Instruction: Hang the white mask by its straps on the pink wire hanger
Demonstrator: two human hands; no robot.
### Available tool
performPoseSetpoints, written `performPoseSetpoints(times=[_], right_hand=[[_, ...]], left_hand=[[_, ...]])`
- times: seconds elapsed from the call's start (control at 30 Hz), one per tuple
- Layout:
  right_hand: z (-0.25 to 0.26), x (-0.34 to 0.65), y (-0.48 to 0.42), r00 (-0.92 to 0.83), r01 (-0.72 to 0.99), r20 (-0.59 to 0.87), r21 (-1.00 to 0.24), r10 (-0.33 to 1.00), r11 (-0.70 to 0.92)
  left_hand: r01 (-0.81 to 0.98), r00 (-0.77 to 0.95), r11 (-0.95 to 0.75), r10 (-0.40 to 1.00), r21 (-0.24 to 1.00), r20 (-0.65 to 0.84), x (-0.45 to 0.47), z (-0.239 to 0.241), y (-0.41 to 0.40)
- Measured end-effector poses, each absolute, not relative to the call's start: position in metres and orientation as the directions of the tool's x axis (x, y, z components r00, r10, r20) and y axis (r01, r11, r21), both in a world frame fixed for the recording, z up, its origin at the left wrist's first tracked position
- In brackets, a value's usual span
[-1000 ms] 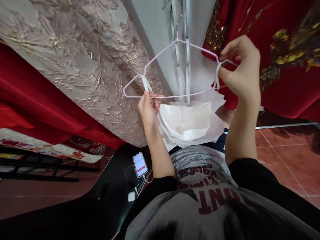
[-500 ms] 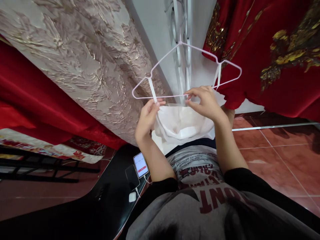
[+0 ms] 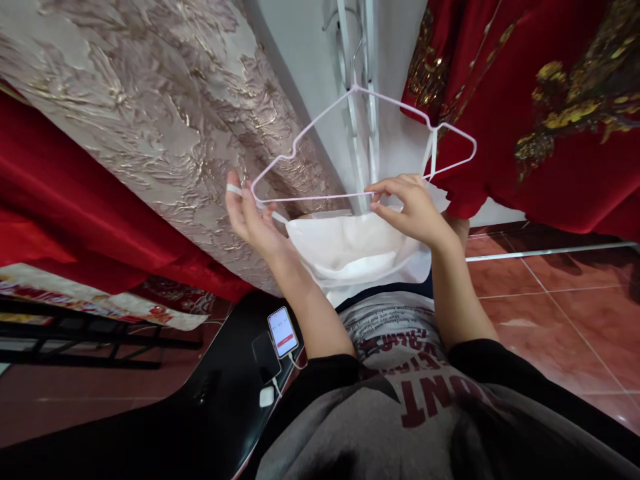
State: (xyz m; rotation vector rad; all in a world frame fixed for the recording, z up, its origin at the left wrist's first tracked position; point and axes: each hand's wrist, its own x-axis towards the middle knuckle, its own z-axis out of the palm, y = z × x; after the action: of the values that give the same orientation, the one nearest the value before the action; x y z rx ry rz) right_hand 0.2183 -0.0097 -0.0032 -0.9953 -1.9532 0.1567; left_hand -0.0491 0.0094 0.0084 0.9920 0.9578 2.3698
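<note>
A pale pink wire hanger [image 3: 315,198] hangs by its metal hook in front of me, a white strapped garment [image 3: 345,240] below it. My right hand [image 3: 407,208] pinches the hanger's bottom bar between thumb and fingers. At the hanger's left end, my left hand [image 3: 255,217] holds the garment's left strap [image 3: 234,189], which is looped over a finger, clear of the left notch. The right strap [image 3: 433,153] sits in the hanger's right notch. Part of the garment lies behind my right hand and forearm.
Beige textured fabric [image 3: 200,133] with gold threads hangs at left, beside red cloth [image 3: 100,200]. A red garment with gold sequins [image 3: 565,113] hangs at right. On a black surface [image 3: 210,373] lie a lit phone [image 3: 283,331], a dark phone [image 3: 265,357] and a white charger [image 3: 267,397].
My left hand has moved left and slightly up, taking the left strap out of the hanger's notch and stretching the garment's left side outward. My right hand stays on the bar.
</note>
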Motion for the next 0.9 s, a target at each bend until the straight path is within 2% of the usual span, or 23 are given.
performPoseSetpoints(times=[0.07, 0.17, 0.23, 0.27, 0.33, 0.4, 0.43, 0.47, 0.57, 0.63, 0.8, 0.9], right_hand=[[-0.002, 0.216, -0.012, -0.274, 0.577, 0.656, -0.473, 0.703, 0.666], [0.001, 0.209, -0.017, -0.307, 0.531, 0.648, -0.491, 0.697, 0.691], [0.003, 0.208, -0.018, -0.268, 0.451, 0.682, -0.536, 0.68, 0.714], [0.002, 0.21, -0.017, -0.191, 0.41, 0.713, -0.567, 0.675, 0.715], [-0.002, 0.219, -0.01, 0.081, 0.341, 0.746, -0.644, 0.661, 0.685], [-0.01, 0.236, 0.002, 0.38, 0.275, 0.685, -0.726, 0.622, 0.63], [-0.015, 0.245, 0.009, 0.484, 0.229, 0.631, -0.76, 0.607, 0.608], [-0.019, 0.253, 0.015, 0.505, 0.203, 0.589, -0.792, 0.631, 0.576], [-0.026, 0.268, 0.026, 0.384, 0.182, 0.541, -0.839, 0.748, 0.513], [-0.023, 0.268, 0.027, 0.3, 0.17, 0.547, -0.837, 0.782, 0.52], [0.004, 0.261, 0.033, 0.22, 0.054, 0.599, -0.795, 0.77, 0.604], [0.02, 0.265, 0.044, 0.264, 0.012, 0.625, -0.764, 0.735, 0.645]], left_hand=[[-0.122, -0.643, -0.612, 0.649, 0.782, 0.408, -0.052, 0.0, 0.011], [-0.214, -0.42, -0.519, 0.814, 0.827, 0.402, -0.044, -0.004, 0.009], [-0.237, -0.325, -0.506, 0.846, 0.83, 0.423, -0.033, -0.005, 0.007], [-0.237, -0.317, -0.507, 0.846, 0.828, 0.428, -0.027, -0.005, 0.006], [-0.238, -0.326, -0.51, 0.844, 0.827, 0.426, -0.017, -0.006, 0.006], [-0.243, -0.329, -0.503, 0.847, 0.829, 0.418, -0.012, -0.006, 0.007], [-0.242, -0.332, -0.5, 0.848, 0.832, 0.413, -0.011, -0.006, 0.007], [-0.241, -0.337, -0.497, 0.848, 0.834, 0.408, -0.01, -0.006, 0.007], [-0.238, -0.361, -0.498, 0.842, 0.834, 0.4, -0.011, -0.006, 0.008], [-0.247, -0.357, -0.51, 0.839, 0.824, 0.411, -0.013, -0.007, 0.009], [-0.282, -0.317, -0.551, 0.826, 0.786, 0.466, -0.019, -0.01, 0.014], [-0.285, -0.303, -0.536, 0.837, 0.795, 0.456, -0.02, -0.01, 0.014]])
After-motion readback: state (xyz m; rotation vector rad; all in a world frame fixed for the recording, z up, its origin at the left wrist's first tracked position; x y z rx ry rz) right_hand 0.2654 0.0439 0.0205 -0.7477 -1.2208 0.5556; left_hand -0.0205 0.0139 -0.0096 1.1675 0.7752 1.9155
